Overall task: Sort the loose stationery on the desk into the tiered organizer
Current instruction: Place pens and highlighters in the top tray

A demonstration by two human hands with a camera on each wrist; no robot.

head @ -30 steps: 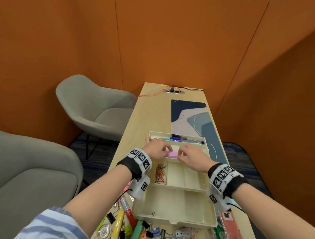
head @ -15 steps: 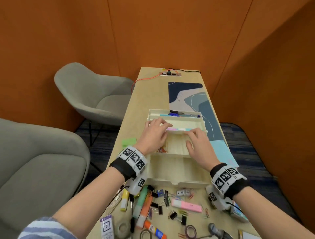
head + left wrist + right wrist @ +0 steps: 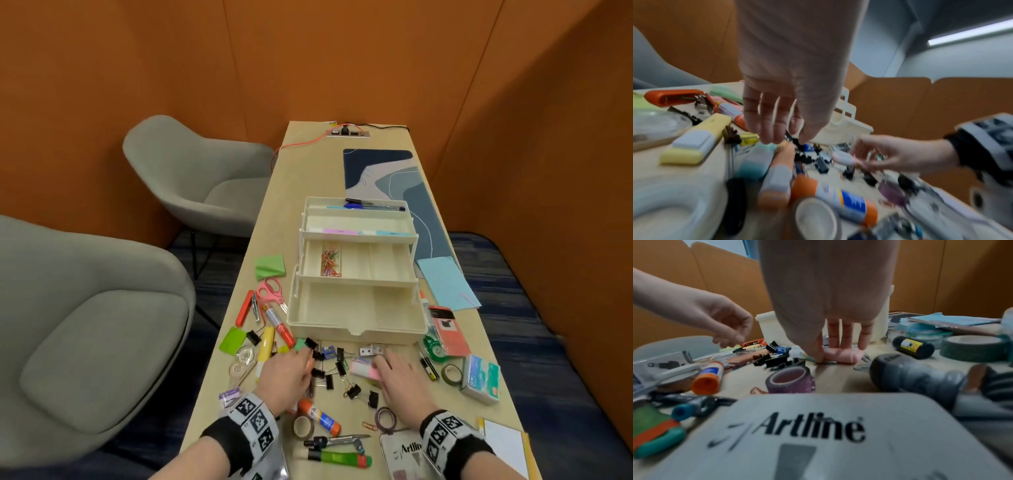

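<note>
The organizer [image 3: 356,274] stands in the middle of the desk [image 3: 219,349], all three tiers open. The top tier holds pens [image 3: 368,205] and a row of sticky flags [image 3: 342,232]; the middle tier holds paper clips [image 3: 329,263] in its left compartment; the bottom tier looks bare.

The loose stationery lies at 6 o'clock from the organizer, just beside its front wall. The step in hand seems to be the pick of the next pieces from this pile. The right hand [image 3: 399,377] is over a pink eraser [image 3: 365,371]: in the right wrist view the straight fingers [image 3: 846,335] touch its top and the thumb is at its side, so the hand is around it but not yet clamped. The left hand [image 3: 286,377] hovers over the binder clips [image 3: 325,373] with loosely bent fingers [image 3: 772,129]; that view is blurred, and I cannot tell if it already pinches a clip.

Around them: a glue stick [image 3: 318,416] at 6 o'clock from the left hand, a highlighter [image 3: 265,346] and tape [image 3: 245,358] at about 10 o'clock, scissors [image 3: 270,294] and a stapler [image 3: 245,307] further at 11 o'clock. A purple tape roll [image 3: 385,418] lies at 6 o'clock from the right hand.

Next, I judge, the right hand must close on the eraser, lift it and carry it toward 12 o'clock into a free compartment. The eraser is stiff and easy to hold; the clips are small and mixed together, so a fine pinch is needed.
</note>
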